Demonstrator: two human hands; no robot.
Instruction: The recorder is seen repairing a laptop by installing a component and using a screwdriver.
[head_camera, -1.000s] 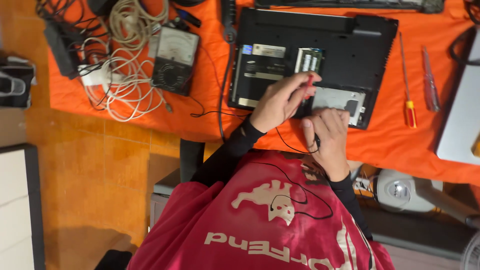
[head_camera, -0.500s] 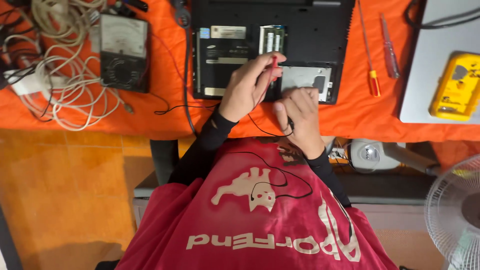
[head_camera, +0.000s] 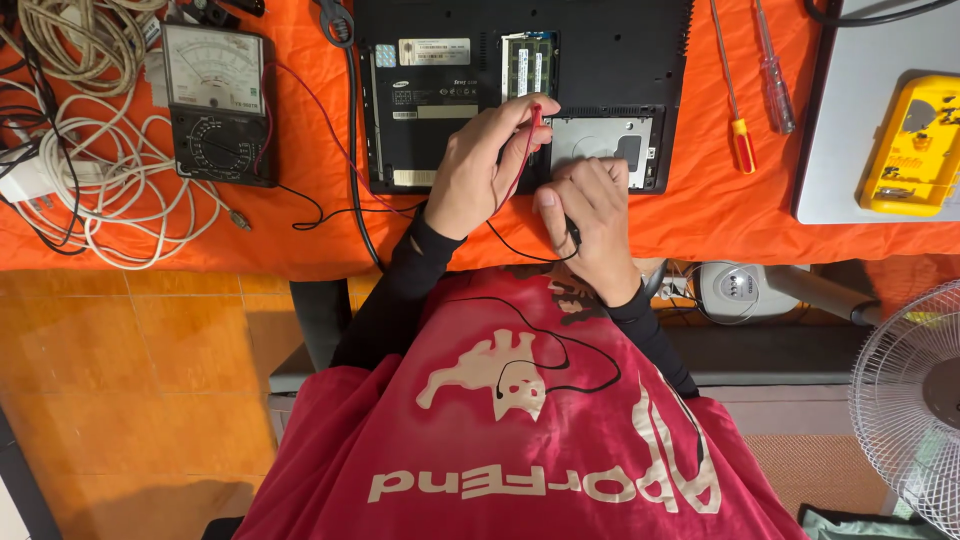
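Observation:
A black laptop (head_camera: 620, 60) lies underside up on the orange cloth (head_camera: 700, 215), its cover off, showing green memory modules (head_camera: 525, 65) and a silver drive bay (head_camera: 605, 140). My left hand (head_camera: 475, 175) pinches a red test probe (head_camera: 530, 130), tip down at the bay's left edge. My right hand (head_camera: 590, 215) grips a black probe (head_camera: 572, 232) just in front of the bay. Red and black leads run left to an analog multimeter (head_camera: 215, 100).
Two screwdrivers (head_camera: 740, 110) lie right of the laptop. A yellow meter (head_camera: 910, 145) rests on a grey closed laptop (head_camera: 845, 130). White cables (head_camera: 90, 180) pile at the left. A fan (head_camera: 915, 400) stands at the lower right, over orange floor tiles (head_camera: 130, 380).
The view has swung to the right, bringing the yellow meter and the fan into sight. Both hands have stayed at the laptop's drive bay with the probes.

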